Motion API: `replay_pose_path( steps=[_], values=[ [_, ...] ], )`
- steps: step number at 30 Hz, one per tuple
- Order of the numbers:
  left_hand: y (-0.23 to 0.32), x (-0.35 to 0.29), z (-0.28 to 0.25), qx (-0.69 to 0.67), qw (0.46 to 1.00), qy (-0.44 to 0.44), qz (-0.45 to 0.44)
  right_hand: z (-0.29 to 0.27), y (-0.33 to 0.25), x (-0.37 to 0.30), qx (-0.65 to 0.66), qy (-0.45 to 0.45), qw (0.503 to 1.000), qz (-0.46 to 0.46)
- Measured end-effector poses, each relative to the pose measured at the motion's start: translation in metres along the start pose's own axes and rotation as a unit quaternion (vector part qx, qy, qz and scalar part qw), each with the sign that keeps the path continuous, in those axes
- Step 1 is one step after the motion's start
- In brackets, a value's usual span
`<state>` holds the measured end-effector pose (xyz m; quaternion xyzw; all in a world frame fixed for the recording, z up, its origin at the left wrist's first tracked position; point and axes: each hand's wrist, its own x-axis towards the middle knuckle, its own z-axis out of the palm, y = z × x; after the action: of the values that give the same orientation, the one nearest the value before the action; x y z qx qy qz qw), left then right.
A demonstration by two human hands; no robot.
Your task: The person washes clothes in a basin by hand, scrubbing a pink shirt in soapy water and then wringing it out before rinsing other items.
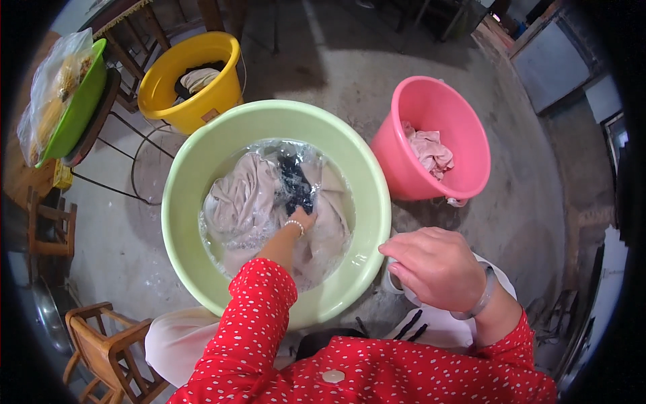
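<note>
Below me stands a large pale green basin [176,249] of sudsy water. Soaking in it are a beige-grey cloth [245,192] on the left, more pale cloth [331,202] on the right, and a dark navy cloth [294,182] between them. My left hand [301,218], with a beaded bracelet at the wrist, reaches into the water and grips the near end of the navy cloth; its fingertips are partly hidden. Just outside the basin's right rim hovers my right hand [437,266], fingers stretched leftward and a little bent, with nothing visible in it. A white object [391,281] shows partly below it.
A pink bucket [474,158] with pink cloth [431,151] stands at the far right of the basin. Behind left is a yellow bucket [229,87] holding dark and beige cloth. A green bowl [84,111] with bagged corn rests on a stool; wooden stools [111,337] stand at left.
</note>
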<state>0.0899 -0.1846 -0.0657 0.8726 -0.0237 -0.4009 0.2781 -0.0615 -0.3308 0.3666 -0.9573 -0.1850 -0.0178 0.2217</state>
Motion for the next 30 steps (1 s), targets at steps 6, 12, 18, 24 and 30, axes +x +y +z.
replay_pose_path(
  steps=[6, 12, 18, 24, 30],
  values=[
    [-0.064, -0.053, 0.031, -0.028, 0.996, -0.068, 0.044, 0.005, -0.009, 0.007, -0.035, -0.011, 0.999, -0.029],
    [-0.026, -0.141, -0.029, -0.049, 0.995, -0.087, 0.028, 0.014, -0.014, 0.011, -0.075, -0.055, 0.995, -0.032],
    [0.013, -0.197, -0.090, -0.111, 0.978, 0.061, 0.165, 0.060, 0.000, 0.030, -0.080, -0.131, 0.988, -0.020],
    [0.056, -0.268, -0.127, -0.436, 0.865, 0.029, 0.248, 0.196, 0.089, 0.042, 0.069, -0.117, 0.991, 0.006],
    [0.067, -0.305, -0.141, -0.643, 0.711, -0.043, 0.282, 0.262, 0.077, 0.024, 0.256, -0.165, 0.939, 0.158]
  ],
)
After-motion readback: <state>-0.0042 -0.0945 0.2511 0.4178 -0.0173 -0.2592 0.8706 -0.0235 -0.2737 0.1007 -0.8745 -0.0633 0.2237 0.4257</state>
